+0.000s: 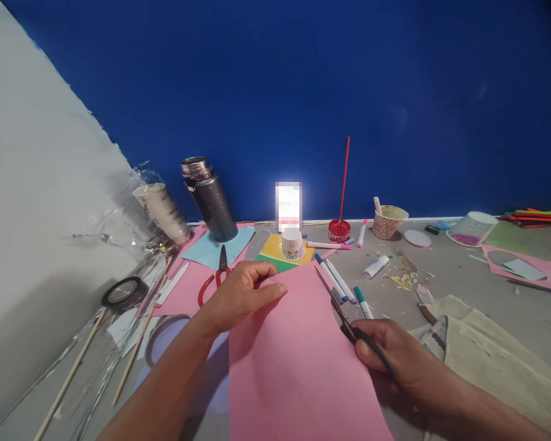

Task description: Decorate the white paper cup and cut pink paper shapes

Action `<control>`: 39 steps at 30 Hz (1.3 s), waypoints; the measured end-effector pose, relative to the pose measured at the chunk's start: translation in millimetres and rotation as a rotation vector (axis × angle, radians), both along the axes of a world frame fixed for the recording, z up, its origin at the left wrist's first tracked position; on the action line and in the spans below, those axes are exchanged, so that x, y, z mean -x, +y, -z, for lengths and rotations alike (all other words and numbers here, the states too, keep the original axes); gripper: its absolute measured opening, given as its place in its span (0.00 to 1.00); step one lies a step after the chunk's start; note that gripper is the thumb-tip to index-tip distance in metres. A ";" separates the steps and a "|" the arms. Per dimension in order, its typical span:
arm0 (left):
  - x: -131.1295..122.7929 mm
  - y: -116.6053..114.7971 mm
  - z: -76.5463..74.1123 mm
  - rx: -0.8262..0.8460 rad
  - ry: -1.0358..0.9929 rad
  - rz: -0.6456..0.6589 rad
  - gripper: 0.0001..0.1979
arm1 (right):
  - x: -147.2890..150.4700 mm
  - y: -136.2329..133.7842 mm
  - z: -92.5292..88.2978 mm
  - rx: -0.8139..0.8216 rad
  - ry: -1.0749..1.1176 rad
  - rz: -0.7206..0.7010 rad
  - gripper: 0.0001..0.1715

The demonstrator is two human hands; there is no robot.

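My left hand pinches the upper left edge of a large pink sheet of paper, thumb on top and fingers behind. In my right hand are black-handled scissors, held at the sheet's right edge. Their blades point up and away along that edge, which curves inward beside them. Red-handled scissors lie behind my left hand. Just past the sheet, several markers rest on the table. A decorated paper cup stands upside down on yellow and green paper, with a bright blurred screen behind it.
A dark steel flask and stacked paper cups stand at the back left. Black tape and wooden sticks lie at left. Rightward are a patterned cup, a glue stick, a cloth and paper scraps.
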State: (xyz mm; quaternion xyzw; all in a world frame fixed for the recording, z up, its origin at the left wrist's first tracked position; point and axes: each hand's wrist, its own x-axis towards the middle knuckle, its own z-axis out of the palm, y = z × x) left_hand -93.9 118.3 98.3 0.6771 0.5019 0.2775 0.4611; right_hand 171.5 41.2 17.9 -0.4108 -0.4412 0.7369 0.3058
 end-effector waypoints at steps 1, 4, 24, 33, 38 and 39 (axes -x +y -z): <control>0.6 -0.1 -0.2 -0.001 -0.002 0.000 0.19 | 0.0 -0.1 0.3 0.027 0.025 0.003 0.40; 2.0 -0.4 -0.8 -0.003 -0.001 0.001 0.18 | 0.0 -0.4 0.6 0.084 0.087 0.007 0.38; 5.4 0.0 -4.1 0.003 0.021 0.021 0.17 | -4.5 1.8 0.9 0.018 -0.062 -0.066 0.39; 7.0 0.1 -4.5 0.012 0.029 0.016 0.16 | -4.5 1.5 -0.2 0.005 -0.096 -0.062 0.41; 7.0 -1.3 -6.8 0.008 0.045 0.019 0.16 | -5.1 2.1 -1.4 0.013 -0.136 -0.068 0.41; 7.4 -1.4 -6.8 0.007 0.045 0.021 0.16 | -5.5 2.0 -1.6 0.015 -0.140 -0.070 0.40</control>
